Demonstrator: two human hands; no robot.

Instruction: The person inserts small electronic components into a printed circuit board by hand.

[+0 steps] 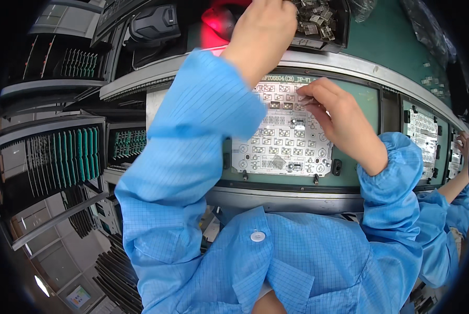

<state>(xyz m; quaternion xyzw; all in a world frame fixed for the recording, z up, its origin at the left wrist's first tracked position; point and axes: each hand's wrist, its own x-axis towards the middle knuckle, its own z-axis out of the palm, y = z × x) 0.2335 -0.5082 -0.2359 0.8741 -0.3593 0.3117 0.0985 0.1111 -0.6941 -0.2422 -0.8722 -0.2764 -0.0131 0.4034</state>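
A white printed circuit board (234, 152) lies in a green fixture plate (368, 104) in front of me. Over its upper right part my right hand (339, 110) is closed, thumb and fingertips pinched together; whatever is between them is too small to make out. My left hand (263, 34) reaches up to the far side, beside a black bin (344, 26) of small metal parts (318, 21). Its fingertips run out at the top edge, so their grip is hidden. Small black components (300, 123) sit on the board.
Metal rails (292, 198) border the fixture. A red-lit device (218, 23) and a black-grey device (153, 23) stand at the back left. Racks of green boards (77, 157) fill the left. At right are more boards (422, 131) and a co-worker's hand (463, 146).
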